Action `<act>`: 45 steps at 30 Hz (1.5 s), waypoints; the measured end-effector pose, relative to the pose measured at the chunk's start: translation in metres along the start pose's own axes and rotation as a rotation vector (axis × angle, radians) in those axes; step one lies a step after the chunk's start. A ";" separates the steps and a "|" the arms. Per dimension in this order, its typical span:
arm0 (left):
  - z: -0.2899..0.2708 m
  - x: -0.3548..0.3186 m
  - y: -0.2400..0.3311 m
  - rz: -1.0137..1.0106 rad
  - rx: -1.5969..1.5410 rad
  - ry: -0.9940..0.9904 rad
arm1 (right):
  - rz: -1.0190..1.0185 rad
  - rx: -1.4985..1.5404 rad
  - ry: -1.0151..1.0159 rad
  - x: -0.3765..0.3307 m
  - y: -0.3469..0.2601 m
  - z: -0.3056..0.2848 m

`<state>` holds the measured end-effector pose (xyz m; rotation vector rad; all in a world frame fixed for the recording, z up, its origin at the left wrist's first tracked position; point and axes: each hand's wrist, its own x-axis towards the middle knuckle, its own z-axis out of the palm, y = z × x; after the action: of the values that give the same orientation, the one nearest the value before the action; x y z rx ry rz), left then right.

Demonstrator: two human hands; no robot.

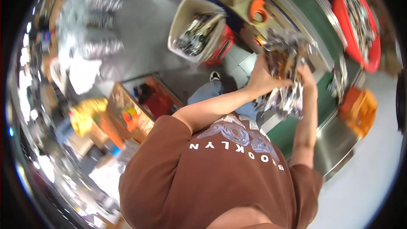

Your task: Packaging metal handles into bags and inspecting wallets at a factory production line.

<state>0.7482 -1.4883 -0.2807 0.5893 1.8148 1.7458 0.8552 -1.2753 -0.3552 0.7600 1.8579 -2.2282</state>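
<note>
A thick bundle of shiny, crinkled plastic packets (282, 61) with brown contents is held up in front of me, over the edge of the green work surface (324, 89). My left hand (263, 78) is closed round its left side, thumb across the front. On the opposite side my right hand (307, 76) grips the same bundle, its fingers partly hidden behind the plastic. What the packets contain is too blurred to name. More loose silvery packets (338, 80) lie to the right of my right hand.
A white bin (173, 38) with similar packets stands ahead, a red container (221, 50) against it. An orange tape dispenser (257, 10) sits beyond the bundle. To the right are a red basin (341, 15) of packets and an orange bag (358, 108). Filled clear bags (101, 25) line the left floor.
</note>
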 end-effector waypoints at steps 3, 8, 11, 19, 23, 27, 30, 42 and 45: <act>-0.087 0.029 -0.026 -0.143 -0.442 0.330 | 0.138 -0.384 -0.370 0.118 -0.178 0.162; -0.156 0.044 -0.016 -0.122 -1.032 1.019 | 0.511 -0.973 -1.024 0.279 -0.183 0.316; -0.188 0.066 -0.039 -0.124 -1.151 1.274 | 0.683 -1.019 -1.037 0.321 -0.159 0.378; -0.209 0.083 -0.104 -0.259 -1.359 1.588 | 0.978 -0.721 -1.022 0.353 -0.087 0.411; -0.213 0.087 -0.104 -0.026 -1.373 1.733 | 1.062 -1.020 -1.264 0.350 -0.091 0.462; -0.216 0.096 -0.136 0.146 -1.327 1.918 | 0.583 -1.796 -1.615 0.328 -0.088 0.527; -0.208 0.105 -0.167 -0.002 -1.192 1.903 | -0.058 -1.710 -1.823 0.368 -0.036 0.500; -0.234 -0.004 -0.084 -0.518 -1.045 1.243 | -0.760 -1.514 -1.415 0.342 -0.069 0.434; -0.245 -0.015 -0.145 -0.525 0.228 1.697 | -0.831 -1.574 -1.290 0.325 -0.056 0.436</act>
<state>0.6080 -1.6926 -0.4217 -1.7028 2.6757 1.5867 0.4266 -1.6108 -0.4087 -1.4199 2.1625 -0.2663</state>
